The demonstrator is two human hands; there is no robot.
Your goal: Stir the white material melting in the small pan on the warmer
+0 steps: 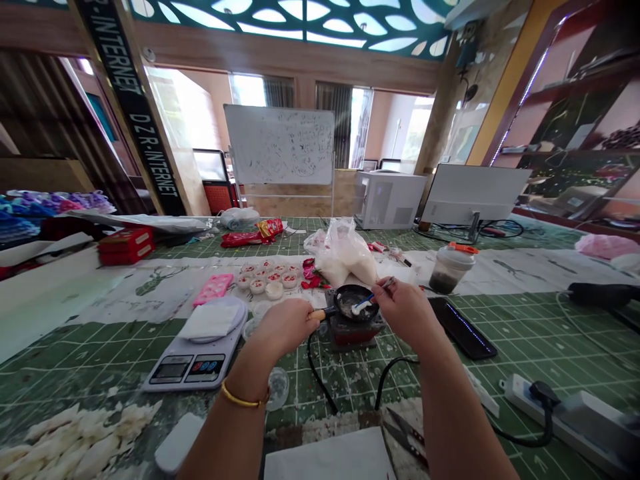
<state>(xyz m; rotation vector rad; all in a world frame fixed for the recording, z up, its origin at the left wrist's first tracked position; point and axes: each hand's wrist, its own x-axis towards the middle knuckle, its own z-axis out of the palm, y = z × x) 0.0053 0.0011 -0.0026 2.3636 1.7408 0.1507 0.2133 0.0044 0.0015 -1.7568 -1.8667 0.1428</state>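
My left hand (289, 325) is closed around the wooden handle of a small black frying pan (345, 315), which rests on a little hot plate (353, 335). In my right hand (406, 310) is a slim spoon (367, 301) with a blue section, pinched between the fingers. Its pale tip dips into the pan, where some whitish stuff lies. Behind the pan stands a clear plastic bag (345, 257) of white material. Several small round cups (274, 275) with red bits sit to the left of the bag.
A kitchen scale (200, 343) stands left, near a pink mould (213, 289). On the right are a lidded jar (450, 268), a black tray (463, 327) and a power strip (565, 417). Scissors (405, 433) lie in front, with black cables (320, 380) across the green mat.
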